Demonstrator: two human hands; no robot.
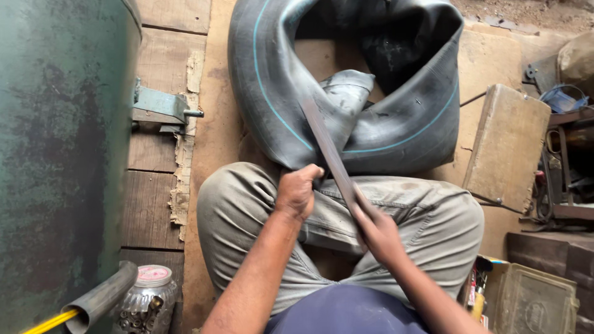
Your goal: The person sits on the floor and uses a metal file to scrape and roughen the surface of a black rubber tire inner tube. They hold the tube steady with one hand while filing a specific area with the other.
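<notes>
On the wooden plank floor, in front of the seated person's crossed legs in grey-green trousers, lies a large black rubber inner tube with a thin teal line along it, folded and slumped into soft creases. The left hand is closed into a fist, its grip pinching a fold of the tube's near edge against the knee. The right hand is wrapped tight around the lower end of a long, flat, dull metal file, which slants up and away from the grip so that its far end lies across the pale, scuffed patch of rubber just beyond the left fist. To the left stands a big round tank of worn green-painted metal, with a glass jar of small metal parts near its base. A tan, flat rectangular box rests to the right, just beside the tube.
</notes>
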